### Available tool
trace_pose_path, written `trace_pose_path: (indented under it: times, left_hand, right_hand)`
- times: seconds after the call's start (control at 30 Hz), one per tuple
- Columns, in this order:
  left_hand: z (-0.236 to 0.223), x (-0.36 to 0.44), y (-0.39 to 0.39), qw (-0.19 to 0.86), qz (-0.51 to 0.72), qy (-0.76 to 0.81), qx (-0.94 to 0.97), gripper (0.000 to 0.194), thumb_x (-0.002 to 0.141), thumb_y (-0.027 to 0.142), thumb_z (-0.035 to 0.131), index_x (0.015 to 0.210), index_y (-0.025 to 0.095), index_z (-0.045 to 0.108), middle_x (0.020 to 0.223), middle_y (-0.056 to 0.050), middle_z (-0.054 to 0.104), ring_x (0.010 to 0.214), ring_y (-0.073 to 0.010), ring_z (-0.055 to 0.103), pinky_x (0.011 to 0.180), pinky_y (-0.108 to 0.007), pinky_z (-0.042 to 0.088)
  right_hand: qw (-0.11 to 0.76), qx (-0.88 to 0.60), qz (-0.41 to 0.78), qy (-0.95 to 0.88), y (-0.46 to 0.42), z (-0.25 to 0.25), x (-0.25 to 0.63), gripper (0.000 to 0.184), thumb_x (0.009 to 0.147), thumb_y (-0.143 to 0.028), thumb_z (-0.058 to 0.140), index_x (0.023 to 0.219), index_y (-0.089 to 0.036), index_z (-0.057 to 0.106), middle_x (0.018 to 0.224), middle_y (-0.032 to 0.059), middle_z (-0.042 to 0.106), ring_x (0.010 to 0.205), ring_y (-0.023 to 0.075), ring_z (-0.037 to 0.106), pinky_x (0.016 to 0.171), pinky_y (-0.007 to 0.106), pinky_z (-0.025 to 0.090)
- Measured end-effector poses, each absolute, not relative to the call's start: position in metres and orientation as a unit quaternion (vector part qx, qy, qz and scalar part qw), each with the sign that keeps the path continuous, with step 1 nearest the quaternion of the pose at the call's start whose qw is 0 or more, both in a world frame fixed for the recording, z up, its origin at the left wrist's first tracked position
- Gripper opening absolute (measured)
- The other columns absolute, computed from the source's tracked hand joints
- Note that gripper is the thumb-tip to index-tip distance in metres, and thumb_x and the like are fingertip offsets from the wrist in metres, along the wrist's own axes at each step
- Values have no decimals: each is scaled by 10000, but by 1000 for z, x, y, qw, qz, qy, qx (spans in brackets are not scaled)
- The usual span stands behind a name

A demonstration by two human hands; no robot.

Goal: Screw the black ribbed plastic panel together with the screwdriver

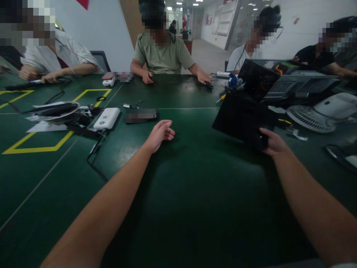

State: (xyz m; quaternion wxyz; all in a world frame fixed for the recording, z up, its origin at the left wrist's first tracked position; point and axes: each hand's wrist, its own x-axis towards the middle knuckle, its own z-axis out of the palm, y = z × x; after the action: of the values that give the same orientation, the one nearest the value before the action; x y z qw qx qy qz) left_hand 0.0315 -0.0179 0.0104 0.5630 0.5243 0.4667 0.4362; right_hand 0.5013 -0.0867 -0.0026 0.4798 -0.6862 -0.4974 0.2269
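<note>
My right hand [275,142] grips the lower right corner of a black, flat, panel-like object [240,118], tilted above the green table. Its exact kind is too dark to make out. My left hand [161,136] is held over the middle of the table, fingers loosely curled and apart, with nothing in them. Just beyond it lies a dark, phone-like slab [141,115], partly blurred out. A white power bank [106,118] with a cable rests farther left.
A round-framed device with papers [60,111] lies at left by yellow tape. On the right are a white fan [320,111], grey equipment [302,85] and a bowl with blue items [234,83]. Several people sit around the green table [181,208], one directly opposite [164,52].
</note>
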Motion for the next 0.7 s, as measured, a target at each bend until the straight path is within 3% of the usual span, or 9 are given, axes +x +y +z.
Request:
trace_pose_path:
  times: [0.1,0.2,0.33,0.43,0.5,0.6,0.7]
  left_hand:
    - [15,26,-18,584,446,455,503,621,960,676,605,1355,197,611,934,-91,799,800,-243,752,718,-359,588]
    - [21,15,-19,600,439,433,509,862,945,857,412,1445,179,601,1021,-144,824,933,-322,798,781,-433,617]
    - [26,0,-20,634,437,400,496,1027,851,988,383,1463,197,618,1080,-165,853,1053,-383,811,859,-498,629]
    - [26,-5,-20,664,426,396,470,876,843,889,549,1395,219,661,1059,-147,866,997,-360,813,854,-492,632]
    - [25,-4,-20,668,407,419,461,736,839,753,672,1349,222,689,1019,-127,864,909,-329,808,808,-461,631]
    - [22,1,-19,634,387,462,485,627,801,608,782,1289,220,722,926,-88,847,814,-290,791,732,-397,608]
    - [19,4,-17,589,371,481,532,590,745,569,854,1199,206,755,863,-69,833,782,-272,782,709,-363,588]
  right_hand:
    - [429,-648,396,-490,-96,-6,449,254,788,-534,718,791,-280,721,723,115,771,748,373,815,727,545,706]
    - [376,-519,636,-430,-104,-5,385,385,731,-502,907,1006,-262,787,946,117,850,956,371,848,899,549,710]
    - [314,-500,708,-387,-108,1,322,542,817,-566,932,1263,-301,776,1229,125,854,1129,365,828,1051,607,662]
    - [308,-524,651,-454,-106,5,310,556,913,-738,811,1290,-331,782,1330,126,829,1246,380,778,1132,637,600]
    - [313,-517,564,-563,-105,6,315,546,959,-770,746,1294,-342,795,1341,105,823,1236,372,766,1103,618,599]
    - [298,-538,393,-684,-102,2,329,542,1002,-776,667,1211,-299,820,1070,88,838,949,324,772,869,509,616]
    - [290,-581,250,-718,-93,-6,345,565,1030,-772,574,1073,-263,814,766,48,724,711,268,666,690,417,506]
